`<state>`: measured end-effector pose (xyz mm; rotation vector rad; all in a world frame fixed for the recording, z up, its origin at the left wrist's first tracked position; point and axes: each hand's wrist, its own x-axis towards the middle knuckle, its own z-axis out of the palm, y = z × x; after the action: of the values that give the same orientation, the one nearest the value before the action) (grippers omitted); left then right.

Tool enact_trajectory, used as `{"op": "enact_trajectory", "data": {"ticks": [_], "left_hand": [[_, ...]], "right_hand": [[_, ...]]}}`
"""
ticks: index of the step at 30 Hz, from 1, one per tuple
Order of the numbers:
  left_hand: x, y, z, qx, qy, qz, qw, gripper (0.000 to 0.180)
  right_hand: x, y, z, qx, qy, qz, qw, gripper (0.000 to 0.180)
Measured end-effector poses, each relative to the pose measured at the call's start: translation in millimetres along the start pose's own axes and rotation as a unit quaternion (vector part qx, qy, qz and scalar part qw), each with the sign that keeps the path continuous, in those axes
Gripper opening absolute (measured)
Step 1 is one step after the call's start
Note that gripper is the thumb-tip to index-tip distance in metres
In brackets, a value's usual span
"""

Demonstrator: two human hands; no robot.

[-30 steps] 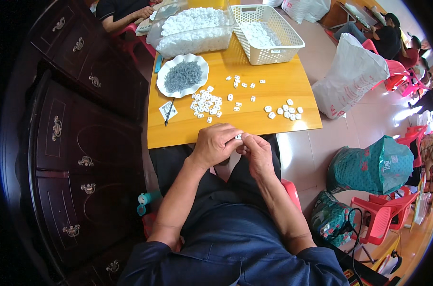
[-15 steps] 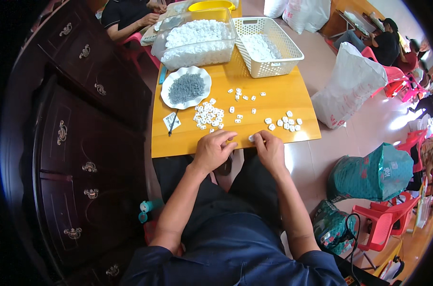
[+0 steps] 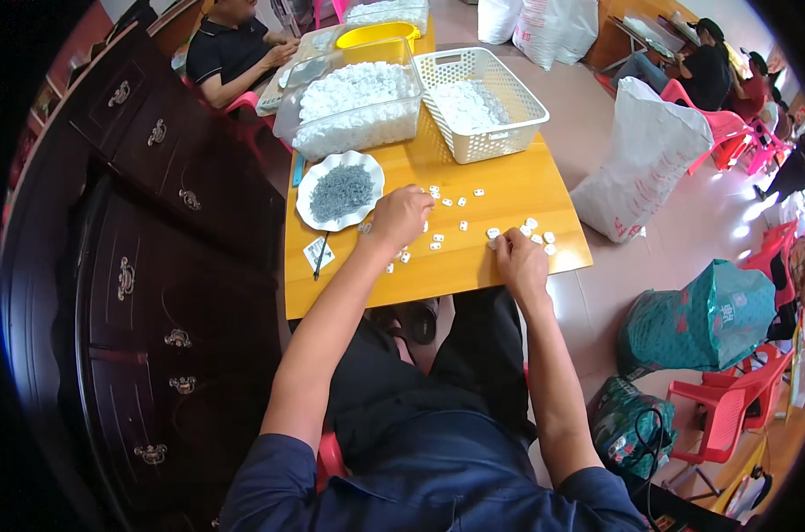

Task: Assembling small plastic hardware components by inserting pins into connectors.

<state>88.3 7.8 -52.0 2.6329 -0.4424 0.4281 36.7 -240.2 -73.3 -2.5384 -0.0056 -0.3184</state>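
Moved apart, the left hand [image 3: 404,215] and right hand [image 3: 523,264] now curl half-closed over the table [image 3: 519,182], at separate groups of white pieces [image 3: 549,238] apparently kept within easy reach; whether either grips one I cannot tell.

Dk wood cabinet [image 3: 154,301] w/ metal handles [image 3: 126,278] fills L side; pale tiled floor [image 3: 589,270] R of ctr, w/ glare [image 3: 762,213] nr R edge; red chair [image 3: 715,426] lwr R; whitish wall [image 3: 734,21] upr R.
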Motion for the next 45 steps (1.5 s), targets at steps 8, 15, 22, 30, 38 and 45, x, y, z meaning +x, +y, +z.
{"op": "enact_trajectory", "data": {"ticks": [8, 15, 22, 30, 38, 45], "left_hand": [[22, -15, 7, 0.034, -0.083, 0.051, 0.995, 0.008], [29, -21, 8, 0.066, -0.104, 0.141, 0.982, 0.010], [36, -22, 5, 0.072, -0.125, 0.181, 0.973, 0.009], [36, -21, -2, 0.074, -0.152, 0.198, 0.966, 0.011], [42, -26, -2, 0.056, -0.176, 0.190, 0.964, 0.009], [42, -25, -3, 0.041, -0.180, 0.166, 0.969, 0.011]], "right_hand": [[-4, 2, 0, 0.039, 0.014, 0.015, 0.999, 0.019], [-11, -4, -3, 0.126, 0.044, 0.047, 0.990, 0.016], [-28, -4, 1, 0.255, 0.105, 0.067, 0.959, 0.019], [-64, -31, -1, 0.343, 0.024, 0.022, 0.939, 0.014], [-81, -50, 1, 0.332, -0.067, -0.029, 0.941, 0.012], [-89, -52, 8, 0.354, -0.105, -0.036, 0.929, 0.013]]}}
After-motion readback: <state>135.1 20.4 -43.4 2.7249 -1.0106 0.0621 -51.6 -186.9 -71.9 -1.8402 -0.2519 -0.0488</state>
